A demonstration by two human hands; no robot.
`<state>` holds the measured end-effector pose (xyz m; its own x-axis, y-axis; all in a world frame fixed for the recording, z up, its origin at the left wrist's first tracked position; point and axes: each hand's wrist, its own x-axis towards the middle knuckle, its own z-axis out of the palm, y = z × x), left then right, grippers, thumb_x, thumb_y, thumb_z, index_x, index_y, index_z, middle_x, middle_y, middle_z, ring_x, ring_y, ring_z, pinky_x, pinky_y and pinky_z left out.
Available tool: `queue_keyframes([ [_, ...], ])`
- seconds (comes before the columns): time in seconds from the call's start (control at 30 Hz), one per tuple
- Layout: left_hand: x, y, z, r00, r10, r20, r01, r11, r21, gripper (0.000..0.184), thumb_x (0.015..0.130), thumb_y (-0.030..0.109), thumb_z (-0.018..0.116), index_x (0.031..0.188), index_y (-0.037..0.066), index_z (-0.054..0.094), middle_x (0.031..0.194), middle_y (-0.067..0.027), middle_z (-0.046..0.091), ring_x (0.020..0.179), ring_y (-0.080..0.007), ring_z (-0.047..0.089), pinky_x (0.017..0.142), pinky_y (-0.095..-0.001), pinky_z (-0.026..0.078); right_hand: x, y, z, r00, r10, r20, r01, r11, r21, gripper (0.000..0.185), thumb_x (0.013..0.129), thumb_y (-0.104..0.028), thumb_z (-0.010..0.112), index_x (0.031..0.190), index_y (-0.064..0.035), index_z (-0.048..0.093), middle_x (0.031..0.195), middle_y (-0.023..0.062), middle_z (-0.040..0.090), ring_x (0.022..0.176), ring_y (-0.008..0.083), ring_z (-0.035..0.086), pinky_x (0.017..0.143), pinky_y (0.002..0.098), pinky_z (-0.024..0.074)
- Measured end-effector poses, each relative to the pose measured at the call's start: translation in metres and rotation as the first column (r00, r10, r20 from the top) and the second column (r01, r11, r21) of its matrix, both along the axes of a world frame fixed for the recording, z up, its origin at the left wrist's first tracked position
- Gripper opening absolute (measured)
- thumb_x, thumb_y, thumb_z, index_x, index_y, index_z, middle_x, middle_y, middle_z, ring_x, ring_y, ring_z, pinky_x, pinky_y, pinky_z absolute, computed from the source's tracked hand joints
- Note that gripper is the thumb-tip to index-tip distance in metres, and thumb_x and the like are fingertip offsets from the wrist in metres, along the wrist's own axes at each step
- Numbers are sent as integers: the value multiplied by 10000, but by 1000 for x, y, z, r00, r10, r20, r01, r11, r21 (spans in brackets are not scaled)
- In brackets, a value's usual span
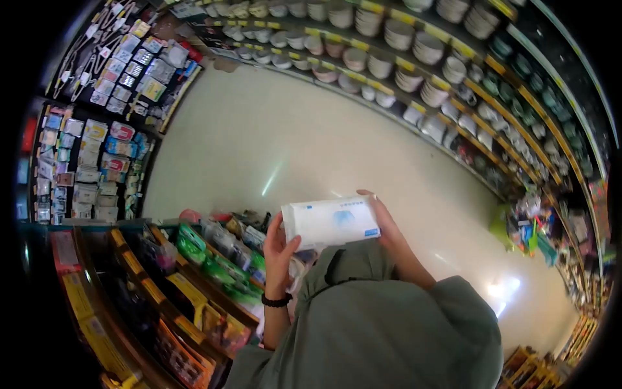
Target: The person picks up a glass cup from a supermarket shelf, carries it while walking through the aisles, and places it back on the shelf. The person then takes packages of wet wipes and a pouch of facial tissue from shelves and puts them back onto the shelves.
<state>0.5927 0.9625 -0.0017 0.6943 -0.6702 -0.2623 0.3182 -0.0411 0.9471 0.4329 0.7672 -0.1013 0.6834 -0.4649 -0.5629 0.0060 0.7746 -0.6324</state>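
A white rectangular packet [332,221] with pale blue print and a small blue label is held level in front of the body, between both hands. My left hand [280,251] grips its left end, with the thumb at the near corner; a black band is round that wrist. At the packet's right end, my right hand [383,223] is wrapped round the edge, its fingers partly hidden behind the packet.
Shelves of stacked bowls [397,35] curve along the far side. Hanging small goods [116,152] line the left. Near-left shelves [149,279] hold green packs [220,269]. A colourful pile of goods [528,223] stands at the right. Pale floor [227,136] lies between.
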Motion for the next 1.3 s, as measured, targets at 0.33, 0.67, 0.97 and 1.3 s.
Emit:
queue_keyframes([
  [0.33,114,-85,-25,969,195,-152,-234,918,-319,985,726,-10,802,1517,69,221,1510,-109,336,1389,-285,374,1137,-440,335,195,-105,32,991,32,127,-50,988,144,398,1002,-327,516,1320,-88,495,1175,91,594,1101,205,589,941,359,487],
  [0.67,306,-151,-113,669,236,-705,-611,715,-341,669,876,290,706,1433,97,391,1397,-85,506,1317,-281,452,1133,-486,324,384,-148,39,933,355,56,-277,811,-516,491,830,-25,746,1245,-64,486,1153,63,516,1069,153,527,851,296,486],
  [0.97,490,-214,-87,690,-73,-720,-459,724,-514,872,737,350,826,1442,86,386,1429,-90,484,1336,-274,434,1134,-475,325,602,-215,148,834,533,-143,-275,176,-945,495,741,-89,806,1195,-51,611,1185,118,505,1155,263,521,993,351,425],
  [1.3,638,-177,-83,784,466,-411,-621,603,-501,728,802,265,756,1430,99,426,1427,-68,496,1331,-260,443,1148,-467,310,797,-221,155,673,709,-210,-121,-175,-977,503,716,-196,847,1174,-109,656,1378,135,461,1301,347,404,1118,461,297],
])
